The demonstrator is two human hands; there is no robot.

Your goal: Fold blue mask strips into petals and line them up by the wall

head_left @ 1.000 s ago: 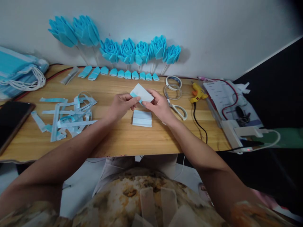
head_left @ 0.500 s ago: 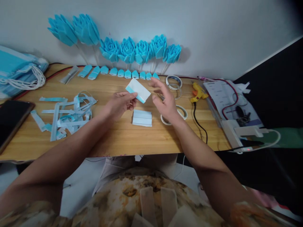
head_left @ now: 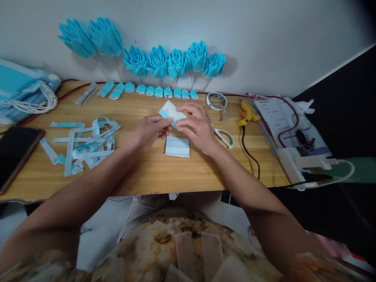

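Over the middle of the table, my left hand [head_left: 151, 131] pinches a white and light-blue piece of mask fabric [head_left: 169, 109] by its left lower part, thumb on top. My right hand [head_left: 197, 127] has its fingers and thumb closed on the right side of the same piece, partly covering it. Just below the hands lies a small pleated stack of mask fabric [head_left: 177, 146]. Beside my right wrist, a white scissors handle [head_left: 225, 138] shows; the rest is hidden under the hand. Folded blue petals [head_left: 158, 92] stand in a row behind.
Blue fabric roses [head_left: 158, 60] on sticks lean against the wall. Cut strips [head_left: 69, 150], a phone [head_left: 17, 156] and packed masks [head_left: 23, 82] lie left. Rightward are a tape roll [head_left: 216, 100], a yellow glue gun [head_left: 247, 114] with its cord, and a power strip [head_left: 289, 162].
My right hand has moved left and closed on the right side of the fabric piece, which now looks bent. My left hand keeps its pinch.
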